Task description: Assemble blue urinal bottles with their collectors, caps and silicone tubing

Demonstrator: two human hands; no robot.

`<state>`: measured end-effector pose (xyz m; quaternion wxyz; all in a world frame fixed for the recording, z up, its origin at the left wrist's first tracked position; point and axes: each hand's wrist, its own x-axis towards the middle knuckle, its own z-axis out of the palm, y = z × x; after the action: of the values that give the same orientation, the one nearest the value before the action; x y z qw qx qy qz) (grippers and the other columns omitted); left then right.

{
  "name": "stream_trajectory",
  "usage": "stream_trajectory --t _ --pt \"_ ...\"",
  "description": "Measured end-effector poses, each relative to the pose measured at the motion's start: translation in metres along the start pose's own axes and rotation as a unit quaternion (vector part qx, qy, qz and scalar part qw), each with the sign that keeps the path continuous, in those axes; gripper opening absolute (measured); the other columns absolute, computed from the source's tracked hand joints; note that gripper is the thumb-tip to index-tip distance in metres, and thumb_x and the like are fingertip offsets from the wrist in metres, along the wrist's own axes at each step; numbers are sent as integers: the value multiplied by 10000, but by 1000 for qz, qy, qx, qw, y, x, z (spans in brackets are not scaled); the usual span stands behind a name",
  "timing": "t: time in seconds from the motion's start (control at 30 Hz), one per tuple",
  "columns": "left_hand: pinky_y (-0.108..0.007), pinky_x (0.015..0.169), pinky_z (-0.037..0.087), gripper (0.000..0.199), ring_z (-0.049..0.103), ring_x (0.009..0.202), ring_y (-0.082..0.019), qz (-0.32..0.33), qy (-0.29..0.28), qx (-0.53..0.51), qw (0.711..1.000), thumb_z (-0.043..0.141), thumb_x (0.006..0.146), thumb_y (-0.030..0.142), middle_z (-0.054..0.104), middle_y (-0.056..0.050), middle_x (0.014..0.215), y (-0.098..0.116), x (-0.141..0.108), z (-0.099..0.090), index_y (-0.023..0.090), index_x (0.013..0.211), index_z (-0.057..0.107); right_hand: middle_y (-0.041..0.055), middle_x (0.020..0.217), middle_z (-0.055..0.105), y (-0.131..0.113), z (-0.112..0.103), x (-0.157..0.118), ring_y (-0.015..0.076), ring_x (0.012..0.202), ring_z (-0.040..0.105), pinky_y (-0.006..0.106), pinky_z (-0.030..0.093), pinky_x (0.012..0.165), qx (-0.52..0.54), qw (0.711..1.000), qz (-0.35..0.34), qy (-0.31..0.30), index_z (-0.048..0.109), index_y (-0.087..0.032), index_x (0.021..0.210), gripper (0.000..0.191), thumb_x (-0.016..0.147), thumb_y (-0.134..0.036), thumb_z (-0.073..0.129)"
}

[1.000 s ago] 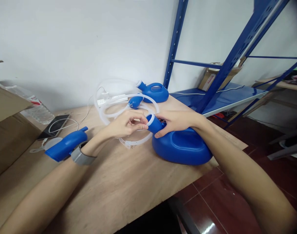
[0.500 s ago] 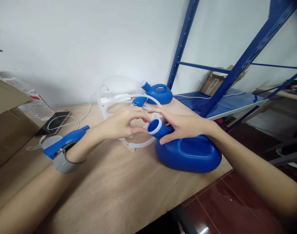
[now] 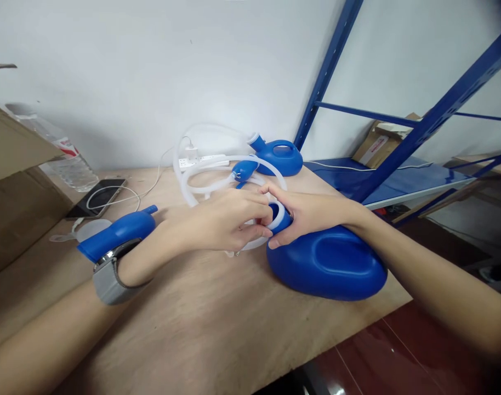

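The principal item is a large blue plastic jug with a moulded grip (image 3: 324, 280), lying on the pale wooden bench (image 3: 184, 329) near its right-hand edge, its neck tilted up toward the left. A translucent white plastic ring (image 3: 280, 215) surrounds the mouth.

The left hand (image 3: 234, 222) is pinched at the near edge of this ring, its thumb outside the rim and its curled fingers at the opening. The wrist bears a watch with a grey band (image 3: 110, 285). The right hand (image 3: 303, 214) is clasped about the neck, just below the ring, thumb to the front and forefinger behind.

Behind the hands lies a coil of clear flexible tubing (image 3: 188, 192). A blue oval bulb (image 3: 245, 170) rests among its loops, just in front of a smaller-looking blue plastic jug with a handle (image 3: 285, 159). A white plastic power strip (image 3: 187, 163) lies beside the coil, near the wall.

To the left, beyond the watch, is a blue tapered plastic piece with a narrow spout (image 3: 123, 230). A flat black phone-like device (image 3: 104, 196) lies behind it.
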<state>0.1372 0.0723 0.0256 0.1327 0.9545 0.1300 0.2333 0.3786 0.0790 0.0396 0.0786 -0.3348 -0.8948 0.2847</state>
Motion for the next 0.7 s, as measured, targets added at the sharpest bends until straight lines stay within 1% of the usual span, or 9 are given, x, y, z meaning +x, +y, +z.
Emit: stream_trajectory --t 0.07,0.17,0.3,0.37,0.43,0.47,0.53,0.6,0.7 --pt "-297 685 408 183 583 764 -153 0 21 -10 1000 618 1018 226 664 -23 841 -1 -2 5 170 862 695 42 1296 700 1 2 2 267 1199 669 393 521 1076 28 1000 -9 -11 615 -249 1289 628 784 -511 882" --pt "-290 651 395 204 541 701 -131 6 50 -46 998 612 1023 232 639 -1 793 -3 -2 15 173 838 674 -6 1020 755 -3 3 4 225 1012 707 354 554 972 65 997 -18 -38 711 -229 1105 378 809 -416 853" --pt "-277 614 418 236 551 666 -117 -9 78 -96 992 621 1019 247 635 16 742 -4 3 19 191 792 656 -34 844 729 -8 2 5 205 900 697 327 570 878 79 996 -40 -30 695 -225 877 206 753 -290 847" --pt "-264 554 420 348 498 591 -104 -37 164 -133 977 578 1068 344 578 37 663 -6 3 7 209 750 618 -38 804 721 -7 1 4 202 858 690 325 572 837 76 996 -33 -45 688 -225 841 204 746 -302 851" --pt "-245 510 447 464 377 508 -86 -81 311 -171 931 553 1097 485 454 67 582 -8 -3 -14 221 715 561 -29 811 731 -3 1 2 204 844 688 326 572 817 68 996 -6 -53 700 -214 862 232 745 -333 862" --pt "-245 555 516 450 335 495 -72 -87 350 -167 918 654 1054 495 414 84 562 -8 -7 -26 222 709 559 -20 823 738 -1 1 1 206 842 689 327 571 809 65 997 8 -52 707 -205 874 250 742 -344 868" --pt "-303 740 614 349 455 553 -72 -98 378 -118 913 740 1017 425 537 71 624 -6 -17 -46 219 754 638 -3 845 748 2 -1 -1 214 849 694 330 571 805 61 996 32 -54 719 -187 887 284 738 -367 880" --pt "-266 671 577 330 604 641 -108 -95 297 -72 947 704 1032 413 662 30 680 -3 -23 -55 215 768 687 3 860 753 5 -2 -1 220 859 697 331 572 807 60 996 47 -55 728 -181 898 325 722 -394 899" --pt "-233 604 532 298 683 693 -133 -126 129 -35 983 626 1043 380 737 10 739 2 -21 -47 214 817 726 2 908 767 4 -3 -1 217 885 703 328 573 825 62 996 48 -50 741 -186 954 384 725 -444 907"
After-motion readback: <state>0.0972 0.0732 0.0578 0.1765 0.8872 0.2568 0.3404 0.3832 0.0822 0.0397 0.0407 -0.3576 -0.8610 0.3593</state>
